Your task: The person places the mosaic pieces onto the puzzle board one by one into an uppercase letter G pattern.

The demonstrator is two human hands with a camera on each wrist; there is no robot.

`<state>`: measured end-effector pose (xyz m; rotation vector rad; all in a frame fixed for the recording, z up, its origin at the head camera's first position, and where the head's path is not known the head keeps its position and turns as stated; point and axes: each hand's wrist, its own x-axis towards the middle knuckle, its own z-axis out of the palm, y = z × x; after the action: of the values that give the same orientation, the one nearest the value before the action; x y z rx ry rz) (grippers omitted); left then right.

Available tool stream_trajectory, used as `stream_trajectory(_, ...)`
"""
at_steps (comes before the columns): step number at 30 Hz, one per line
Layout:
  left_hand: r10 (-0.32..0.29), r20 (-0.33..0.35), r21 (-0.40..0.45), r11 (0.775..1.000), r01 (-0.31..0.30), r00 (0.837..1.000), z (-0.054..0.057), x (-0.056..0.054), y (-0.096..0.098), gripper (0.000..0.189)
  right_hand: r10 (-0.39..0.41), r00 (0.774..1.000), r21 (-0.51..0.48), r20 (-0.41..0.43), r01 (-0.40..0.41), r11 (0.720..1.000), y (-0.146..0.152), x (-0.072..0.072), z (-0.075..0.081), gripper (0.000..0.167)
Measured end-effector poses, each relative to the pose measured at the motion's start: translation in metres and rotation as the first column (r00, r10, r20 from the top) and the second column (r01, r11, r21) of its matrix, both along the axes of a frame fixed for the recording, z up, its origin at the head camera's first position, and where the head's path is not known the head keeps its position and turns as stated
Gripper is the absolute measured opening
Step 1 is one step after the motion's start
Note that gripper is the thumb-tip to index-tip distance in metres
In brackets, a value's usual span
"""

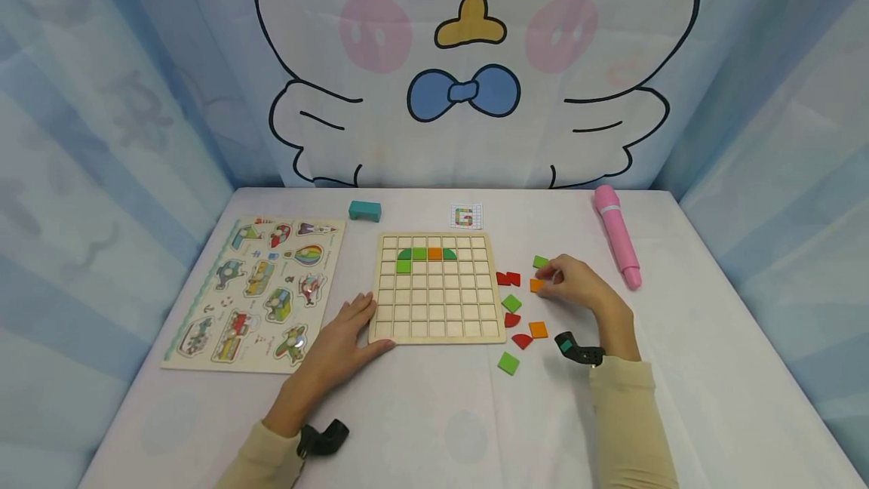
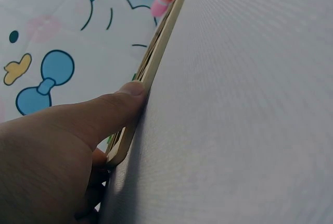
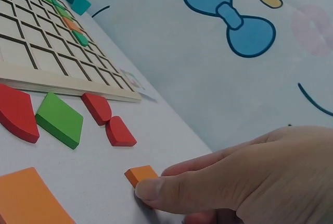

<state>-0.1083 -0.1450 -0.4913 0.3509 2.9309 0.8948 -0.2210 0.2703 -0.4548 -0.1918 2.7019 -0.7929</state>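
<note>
My right hand (image 1: 573, 281) pinches an orange square tile (image 3: 140, 174) between thumb and fingers, low over the table right of the board. A green tile (image 1: 540, 262) lies just beyond those fingertips. At the near left corner of the wooden grid board (image 1: 434, 338), my left hand (image 1: 346, 342) rests with its thumb along the front edge and its fingers along the left side. In the board's upper rows sit green tiles (image 1: 403, 266), an orange tile (image 1: 434, 253) and dark green rounded pieces (image 1: 449, 254).
Red rounded pieces (image 1: 522, 341), green squares (image 1: 508, 363) and another orange square (image 1: 538, 330) lie right of the board. A small pattern card (image 1: 466, 216) and a teal block (image 1: 364, 210) are behind it. A picture puzzle board (image 1: 265, 289) lies left, a pink pen-like stick (image 1: 618, 236) right.
</note>
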Motion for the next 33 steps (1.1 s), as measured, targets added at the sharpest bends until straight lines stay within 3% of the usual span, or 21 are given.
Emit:
stream_trajectory(20, 0.002, 0.004, 0.007, 1.0, -0.002, 1.0, 0.0, 0.0, 0.001, 0.085, -0.012, 0.999, -0.037, -0.03, 0.011, 0.999, -0.005, 0.005, 0.004, 0.021)
stream_trajectory(33, 0.004, 0.009, 0.0, 1.0, -0.004, 1.0, -0.001, 0.0, 0.0, 0.085, -0.009, 0.992, -0.054, -0.125, 0.002, 0.999, -0.027, 0.004, 0.014, 0.02)
